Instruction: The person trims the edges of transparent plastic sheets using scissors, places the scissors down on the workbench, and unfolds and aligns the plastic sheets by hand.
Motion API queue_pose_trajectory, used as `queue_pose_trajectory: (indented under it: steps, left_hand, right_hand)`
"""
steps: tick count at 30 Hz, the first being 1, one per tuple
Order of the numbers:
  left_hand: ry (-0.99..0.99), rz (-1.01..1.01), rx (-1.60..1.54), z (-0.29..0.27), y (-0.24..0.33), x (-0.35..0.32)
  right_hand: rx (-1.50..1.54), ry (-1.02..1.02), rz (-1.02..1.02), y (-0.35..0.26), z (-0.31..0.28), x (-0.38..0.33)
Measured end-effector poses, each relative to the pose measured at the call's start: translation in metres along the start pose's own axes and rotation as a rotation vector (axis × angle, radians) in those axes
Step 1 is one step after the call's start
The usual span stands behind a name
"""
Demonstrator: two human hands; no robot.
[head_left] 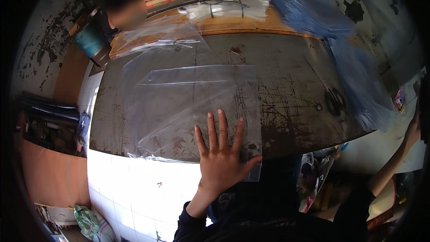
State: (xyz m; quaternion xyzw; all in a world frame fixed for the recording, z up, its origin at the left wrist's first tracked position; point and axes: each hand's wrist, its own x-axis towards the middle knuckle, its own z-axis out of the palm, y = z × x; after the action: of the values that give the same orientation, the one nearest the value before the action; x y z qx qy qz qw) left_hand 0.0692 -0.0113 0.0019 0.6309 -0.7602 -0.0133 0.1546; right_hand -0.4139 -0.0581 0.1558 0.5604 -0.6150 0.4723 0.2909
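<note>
My left hand [221,154] lies flat, palm down with fingers spread, on the near edge of a large clear plastic bag [192,103]. The bag is spread over a scratched dark metal table [286,76], and its near corner hangs slightly past the table's front edge. A second clear sheet [156,36] lies behind it, overlapping. My right arm stretches far out to the right. My right hand [413,129] shows only partly at the picture's rim, next to a drooping pile of blue plastic bags [363,85]. Whether it grips anything is hidden.
Dark scissors [333,101] lie on the table's right side. More blue bags [309,11] and a bundled stack of clear bags [228,9] sit at the back. Another person [127,4] works at the far left corner beside a teal bucket [89,40]. White floor tiles [134,188] lie below.
</note>
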Motion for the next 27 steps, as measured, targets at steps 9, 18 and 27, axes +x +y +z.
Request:
queue_pose_trajectory:
  steps: [9,18,27]
  left_hand:
    - [0.075,-0.017,-0.051,0.006,0.018,0.012]
    - [-0.095,-0.29,0.196,-0.049,-0.029,-0.053]
    - [0.374,-0.711,0.032,-0.027,-0.089,-0.098]
  right_hand:
    - [0.135,-0.702,-0.311,0.078,0.035,-0.061]
    - [-0.212,-0.34,-0.229,0.015,-0.008,-0.07]
    - [0.75,-1.072,-0.83,-0.258,0.049,-0.176]
